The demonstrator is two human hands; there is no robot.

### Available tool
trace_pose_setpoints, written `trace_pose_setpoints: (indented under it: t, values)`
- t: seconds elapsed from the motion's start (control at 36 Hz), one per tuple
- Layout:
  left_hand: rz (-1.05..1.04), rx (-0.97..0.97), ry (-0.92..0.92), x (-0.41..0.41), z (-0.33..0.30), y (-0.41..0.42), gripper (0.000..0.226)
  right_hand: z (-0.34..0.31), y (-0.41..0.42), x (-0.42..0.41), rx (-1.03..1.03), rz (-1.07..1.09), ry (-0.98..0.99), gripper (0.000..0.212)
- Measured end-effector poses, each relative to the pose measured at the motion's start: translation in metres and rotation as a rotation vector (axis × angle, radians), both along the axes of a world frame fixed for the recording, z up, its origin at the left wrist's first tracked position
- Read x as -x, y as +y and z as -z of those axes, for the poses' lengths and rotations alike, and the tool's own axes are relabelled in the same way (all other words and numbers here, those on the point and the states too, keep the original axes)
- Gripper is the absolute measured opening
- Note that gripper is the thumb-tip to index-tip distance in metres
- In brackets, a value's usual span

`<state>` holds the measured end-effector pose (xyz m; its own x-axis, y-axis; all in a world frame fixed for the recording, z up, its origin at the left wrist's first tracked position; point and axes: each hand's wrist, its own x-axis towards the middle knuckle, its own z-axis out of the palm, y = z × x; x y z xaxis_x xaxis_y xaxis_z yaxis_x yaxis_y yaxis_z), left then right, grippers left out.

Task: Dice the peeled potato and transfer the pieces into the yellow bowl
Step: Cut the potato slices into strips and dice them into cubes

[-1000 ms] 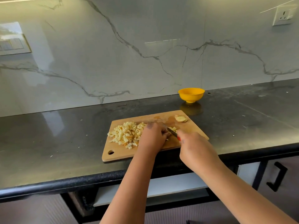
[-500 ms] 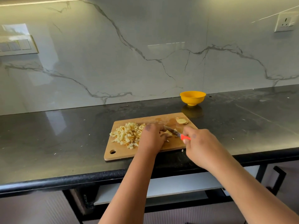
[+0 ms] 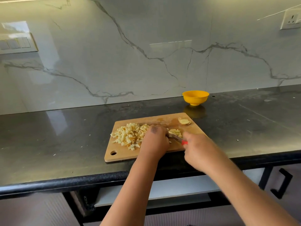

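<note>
Potato slices lie before yellow bowl.

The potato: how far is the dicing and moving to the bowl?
Mostly diced: a pile of potato pieces lies on the cutting board. The right hand holds the knife beside the left hand. End slices remain; the yellow bowl awaits transfer.

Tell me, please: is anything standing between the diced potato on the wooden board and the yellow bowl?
Only one thing: a few potato slices lie at the far right corner of the wooden cutting board, roughly between the diced potato pile and the yellow bowl. The dark countertop beyond the board looks bare.
</note>
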<state>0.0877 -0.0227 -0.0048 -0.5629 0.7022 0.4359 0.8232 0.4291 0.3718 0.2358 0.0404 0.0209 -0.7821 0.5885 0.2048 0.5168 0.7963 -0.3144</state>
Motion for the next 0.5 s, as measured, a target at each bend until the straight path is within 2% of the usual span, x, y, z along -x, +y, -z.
trace_pose_setpoints:
  t: [0.06, 0.14, 0.22, 0.31, 0.42, 0.5]
  values:
    - [0.004, -0.01, -0.006, -0.001, -0.001, -0.001, 0.024, -0.014, 0.014, -0.012, 0.075, 0.006, -0.026, 0.004]
    - [0.002, -0.041, -0.01, -0.001, -0.001, -0.002, 0.022, -0.032, 0.036, -0.032, 0.213, -0.045, -0.066, 0.008]
    - [0.007, -0.081, 0.029, 0.0, 0.0, -0.003, 0.017, -0.039, 0.054, -0.045, 0.543, -0.086, 0.038, 0.006]
    - [0.021, -0.122, 0.069, 0.003, 0.003, -0.003, 0.014, -0.039, 0.064, -0.05, 0.695, -0.093, 0.17, 0.007]
    - [0.029, -0.166, 0.119, 0.008, 0.002, 0.0, 0.014, -0.027, 0.065, -0.03, 0.686, -0.062, 0.333, 0.009]
    - [0.065, -0.007, 0.12, 0.003, -0.004, 0.008, 0.035, -0.011, 0.063, -0.009, 0.573, -0.019, 0.418, 0.008]
